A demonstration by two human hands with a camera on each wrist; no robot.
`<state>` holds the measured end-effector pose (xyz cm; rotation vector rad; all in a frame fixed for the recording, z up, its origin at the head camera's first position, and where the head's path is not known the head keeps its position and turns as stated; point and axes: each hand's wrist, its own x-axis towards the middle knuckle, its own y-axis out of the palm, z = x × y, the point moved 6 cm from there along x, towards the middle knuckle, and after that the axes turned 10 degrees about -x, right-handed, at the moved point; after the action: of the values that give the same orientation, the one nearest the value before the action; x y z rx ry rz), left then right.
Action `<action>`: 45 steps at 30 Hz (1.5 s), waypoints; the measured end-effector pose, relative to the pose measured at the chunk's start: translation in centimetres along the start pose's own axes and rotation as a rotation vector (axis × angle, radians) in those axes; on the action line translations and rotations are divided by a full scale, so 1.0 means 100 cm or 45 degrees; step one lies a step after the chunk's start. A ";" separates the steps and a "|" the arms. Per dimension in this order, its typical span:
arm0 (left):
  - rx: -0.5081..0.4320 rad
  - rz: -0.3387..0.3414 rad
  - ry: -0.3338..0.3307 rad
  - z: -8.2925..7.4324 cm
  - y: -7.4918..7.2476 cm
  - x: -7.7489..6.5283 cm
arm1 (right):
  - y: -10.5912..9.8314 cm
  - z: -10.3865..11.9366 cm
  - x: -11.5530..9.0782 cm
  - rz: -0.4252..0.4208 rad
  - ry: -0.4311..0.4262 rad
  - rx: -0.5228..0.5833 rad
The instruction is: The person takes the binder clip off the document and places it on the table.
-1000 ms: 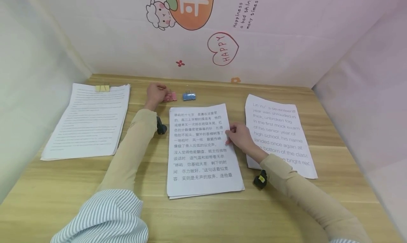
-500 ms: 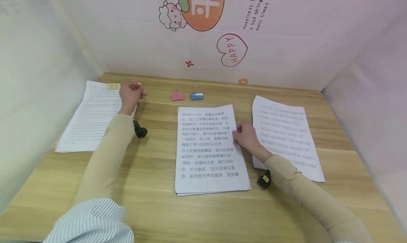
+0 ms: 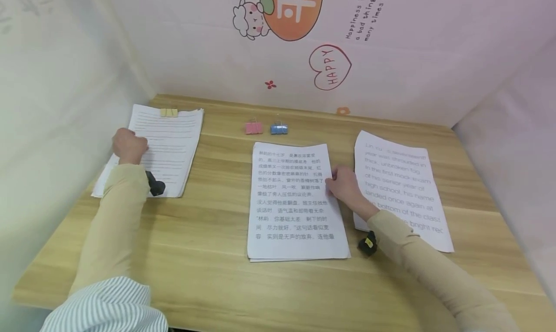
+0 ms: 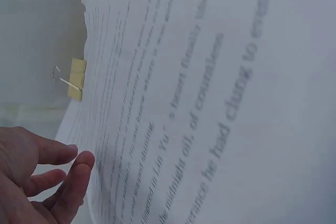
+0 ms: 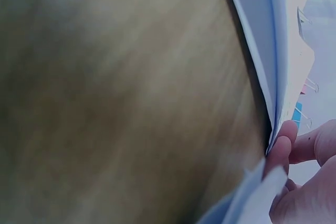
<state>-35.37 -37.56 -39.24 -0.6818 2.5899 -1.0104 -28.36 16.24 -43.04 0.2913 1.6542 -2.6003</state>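
Note:
My left hand (image 3: 129, 146) is at the left edge of a stack of printed paper (image 3: 169, 151) with a yellow binder clip (image 3: 169, 112) on its top edge. In the left wrist view, the thumb and loosely bent fingers (image 4: 79, 177) are right beside the page edge, holding nothing. My right hand (image 3: 347, 185) pinches the right edge of the middle stack of paper (image 3: 295, 249), printed in large Chinese characters. The right wrist view shows thumb and finger meeting at that stack's edge (image 5: 281, 51). Past the middle stack's top lie a pink binder clip (image 3: 254, 127) and a blue binder clip (image 3: 279, 128).
A third stack of paper (image 3: 404, 177), in large English print, lies to the right, partly under my right wrist. The wooden table (image 3: 208, 283) meets a printed back wall (image 3: 195, 57) and white side walls.
My left hand has left the pink binder clip, which stays on the table, and swept left across the clipped stack to its left edge. My right hand keeps its place on the middle stack.

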 end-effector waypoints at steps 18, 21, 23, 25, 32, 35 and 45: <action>0.085 0.016 -0.032 0.028 -0.010 0.000 | 0.002 0.001 0.001 0.041 0.004 -0.023; 0.131 -0.004 -0.012 0.028 -0.011 0.002 | 0.003 0.000 0.001 0.047 0.007 -0.020; 0.151 -0.007 -0.011 0.029 -0.011 0.004 | 0.003 -0.001 0.000 0.051 0.008 -0.018; 0.152 -0.002 -0.021 0.031 -0.010 0.006 | 0.003 -0.001 0.000 0.048 0.005 -0.015; 0.006 -0.034 -0.069 0.039 -0.012 0.008 | 0.000 0.000 0.000 0.023 -0.026 0.002; -0.174 -0.069 -0.138 0.044 -0.012 0.007 | 0.001 0.001 0.000 0.024 -0.035 0.005; -0.414 -0.062 -0.222 0.053 -0.010 0.015 | 0.001 0.001 -0.001 0.029 -0.027 0.011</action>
<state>-34.11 -41.95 -42.52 -0.8714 2.6149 -0.5168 -28.25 16.14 -43.10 0.2797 1.6236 -2.5859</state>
